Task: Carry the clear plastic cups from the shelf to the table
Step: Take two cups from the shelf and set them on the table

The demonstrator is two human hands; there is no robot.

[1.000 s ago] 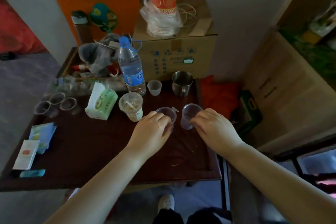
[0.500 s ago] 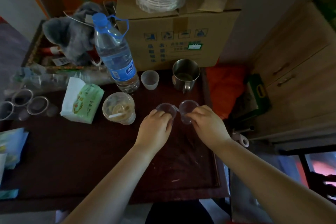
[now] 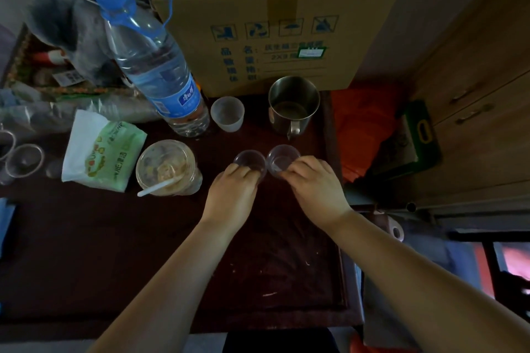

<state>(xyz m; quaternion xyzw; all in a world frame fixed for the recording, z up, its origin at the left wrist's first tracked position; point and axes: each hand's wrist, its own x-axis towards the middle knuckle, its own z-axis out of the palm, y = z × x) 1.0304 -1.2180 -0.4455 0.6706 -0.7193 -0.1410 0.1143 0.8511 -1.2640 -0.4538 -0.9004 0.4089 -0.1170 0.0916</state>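
Note:
Two small clear plastic cups stand side by side on the dark wooden table (image 3: 86,252), rims almost touching. My left hand (image 3: 232,195) grips the left clear cup (image 3: 249,160) from the near side. The right clear cup (image 3: 282,158) is held by my right hand (image 3: 315,189), its fingers wrapped round the near wall. Both cups sit upright, just in front of a steel mug. The lower parts of both cups are hidden by my fingers. More clear cups (image 3: 24,159) lie at the table's far left edge.
A steel mug (image 3: 293,106), a frosted small cup (image 3: 227,113), a big water bottle (image 3: 152,66), a lidded drink cup (image 3: 167,167) and a tissue pack (image 3: 104,149) crowd the far half. A cardboard box (image 3: 275,23) stands behind. Wooden drawers (image 3: 473,112) are to the right.
The camera has come closer and tilted down. Both hands have brought the two cups together and set them down upright near the steel mug; the right cup was tilted before.

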